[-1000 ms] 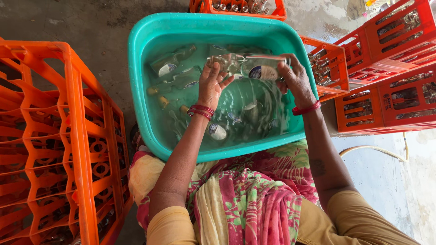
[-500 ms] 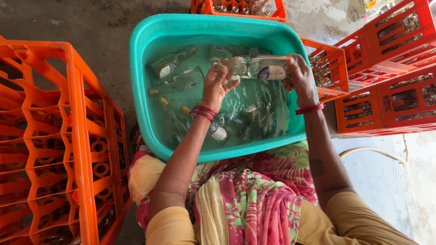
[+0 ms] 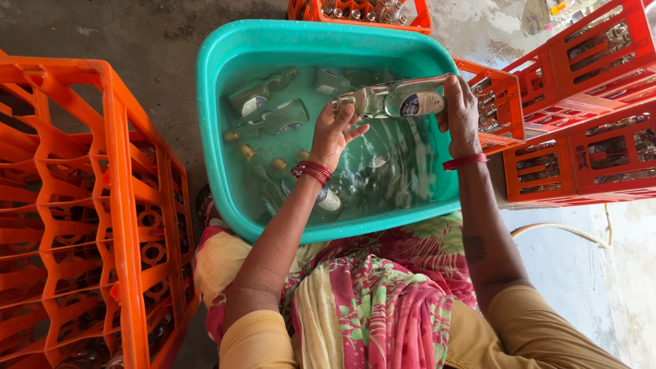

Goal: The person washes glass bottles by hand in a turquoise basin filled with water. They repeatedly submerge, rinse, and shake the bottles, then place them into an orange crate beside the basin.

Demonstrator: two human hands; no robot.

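A clear glass bottle (image 3: 393,100) with a white and blue label lies level above the water of a teal plastic tub (image 3: 232,48). My right hand (image 3: 461,113) grips its base end. My left hand (image 3: 333,133) holds its neck end from below. Both wrists carry red bangles. Several more glass bottles (image 3: 270,113) lie under the water in the tub, some with gold caps.
A tall orange crate (image 3: 89,205) stands at my left with empty cells. Red-orange crates (image 3: 588,102) holding bottles stand at the right, another crate (image 3: 362,10) behind the tub. A pale hose (image 3: 560,229) lies on the wet floor at the right. A patterned cloth covers my lap.
Both hands have lifted the bottle out of the water and raised it level above the tub. The water still ripples below.
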